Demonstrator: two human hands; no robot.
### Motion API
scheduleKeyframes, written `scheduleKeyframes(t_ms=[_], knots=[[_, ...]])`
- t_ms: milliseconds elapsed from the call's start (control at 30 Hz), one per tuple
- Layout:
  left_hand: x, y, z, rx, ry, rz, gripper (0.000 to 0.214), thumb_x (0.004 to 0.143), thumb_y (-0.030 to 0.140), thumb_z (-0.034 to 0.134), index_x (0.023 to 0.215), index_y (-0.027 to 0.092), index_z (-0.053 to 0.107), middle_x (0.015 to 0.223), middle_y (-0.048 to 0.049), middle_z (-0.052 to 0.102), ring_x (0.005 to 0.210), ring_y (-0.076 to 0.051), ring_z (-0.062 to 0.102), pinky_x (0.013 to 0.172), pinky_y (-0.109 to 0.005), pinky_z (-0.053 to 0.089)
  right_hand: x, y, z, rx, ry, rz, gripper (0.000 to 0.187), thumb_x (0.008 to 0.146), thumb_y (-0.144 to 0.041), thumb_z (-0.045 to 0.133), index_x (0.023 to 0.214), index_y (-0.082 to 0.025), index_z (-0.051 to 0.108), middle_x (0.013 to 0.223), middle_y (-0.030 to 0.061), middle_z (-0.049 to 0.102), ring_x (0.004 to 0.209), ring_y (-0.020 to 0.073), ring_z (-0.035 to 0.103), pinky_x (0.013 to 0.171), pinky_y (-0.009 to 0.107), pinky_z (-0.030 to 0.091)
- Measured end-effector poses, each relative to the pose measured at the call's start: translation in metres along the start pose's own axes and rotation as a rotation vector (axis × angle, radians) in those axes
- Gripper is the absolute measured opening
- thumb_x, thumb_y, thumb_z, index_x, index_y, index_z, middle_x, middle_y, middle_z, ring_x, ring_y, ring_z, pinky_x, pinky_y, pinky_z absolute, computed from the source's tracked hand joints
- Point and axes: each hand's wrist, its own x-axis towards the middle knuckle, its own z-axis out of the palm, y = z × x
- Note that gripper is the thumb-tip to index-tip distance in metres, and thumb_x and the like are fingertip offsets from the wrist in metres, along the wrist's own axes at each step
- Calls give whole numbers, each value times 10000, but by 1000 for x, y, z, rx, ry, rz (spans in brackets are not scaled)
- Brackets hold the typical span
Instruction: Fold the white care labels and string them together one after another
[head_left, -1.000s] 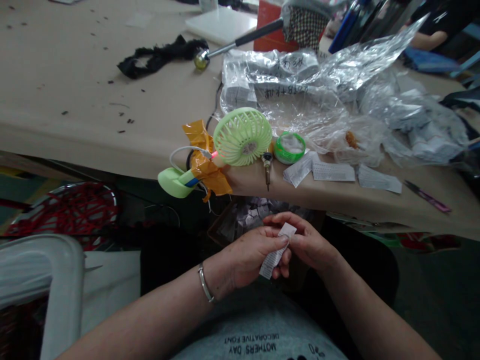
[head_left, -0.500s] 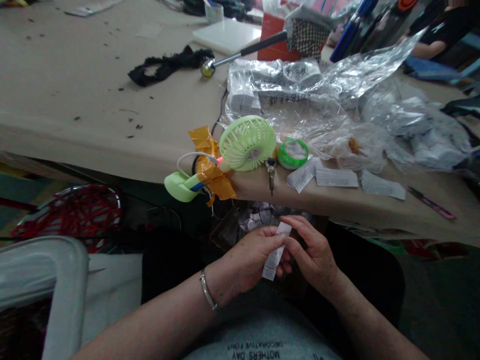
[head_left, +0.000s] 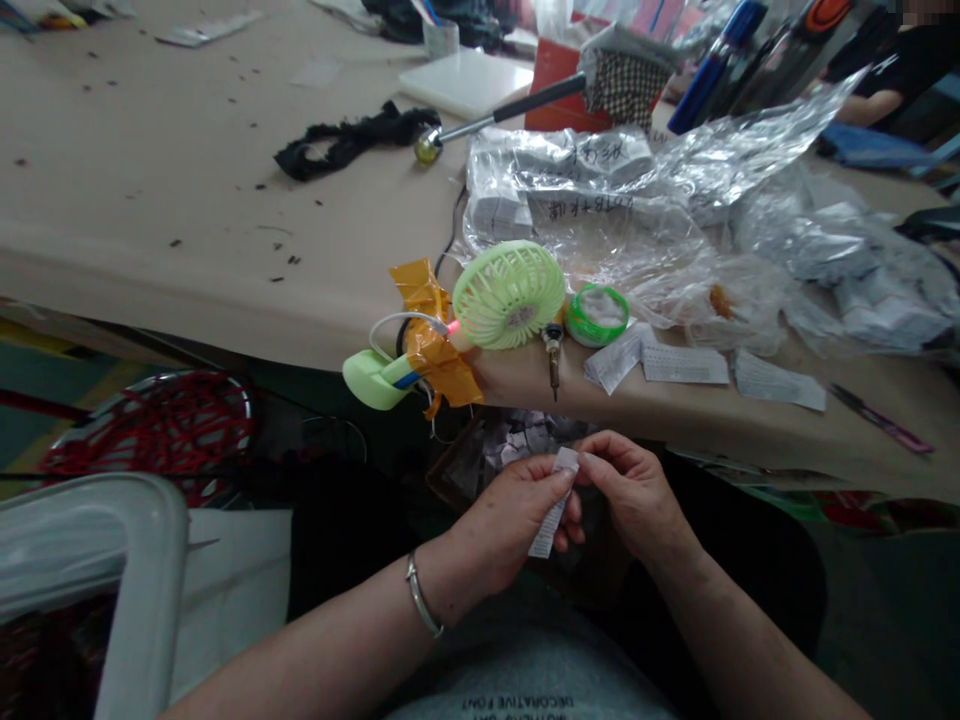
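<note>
Between the thumb and fingers of my left hand (head_left: 517, 515) is a narrow white printed label (head_left: 545, 530), held over my lap below the table edge. The thumb and forefinger of my right hand (head_left: 634, 485) are closed at the label's upper right edge, pinching it there. More printed label strips (head_left: 686, 364) lie along the table's front edge. Just left of them stand a green round tub (head_left: 598, 314) with white stuff inside and a soldering-iron-like tool (head_left: 553, 365) whose tip points over the edge.
A light green fan (head_left: 510, 297) is fixed to the edge with orange tape (head_left: 442, 365). Clear plastic bags (head_left: 675, 240) cover the table's right part. A pink-handled pointed tool (head_left: 885, 420) lies at right. Under the edge sits a box of paper scraps (head_left: 517, 440). A person (head_left: 892, 80) is far right.
My right fingers have drawn in from a looser spread to a pinch at the label's upper edge. The whole view has shifted slightly.
</note>
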Motion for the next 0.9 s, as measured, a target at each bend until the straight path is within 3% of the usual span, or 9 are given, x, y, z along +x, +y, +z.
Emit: scheduleKeyframes(t_ms=[200,367,567,900], knots=[[-1,7,-2,129,85,109,177,838,294,492,781,151,578,610,16,541,538,-94,503,512,-208,388,8,-9,11,-71,-11,-55,147,779,-307,616,710,-178,601,637,-25,573,564,96,503,548,214,421],[0,18,-8,386,231,401,157,817,220,531,738,140,641,668,8,581,656,-105,508,633,-219,406,14,-21,20,-124,-28,-188,119,810,-286,577,743,-189,594,734,-11,604,613,98,523,571,213,436],[3,32,-16,637,357,630,143,842,207,538,826,167,675,745,9,668,692,-111,579,654,-212,434,25,-32,21,-350,25,-335,100,830,-248,551,779,-186,609,783,8,617,713,119,551,655,232,436],[10,40,-19,858,424,745,175,860,191,511,782,161,665,669,15,644,607,-95,561,580,-195,408,32,-29,21,-457,82,-411,72,838,-217,548,779,-197,586,695,-30,573,622,96,518,601,217,422]])
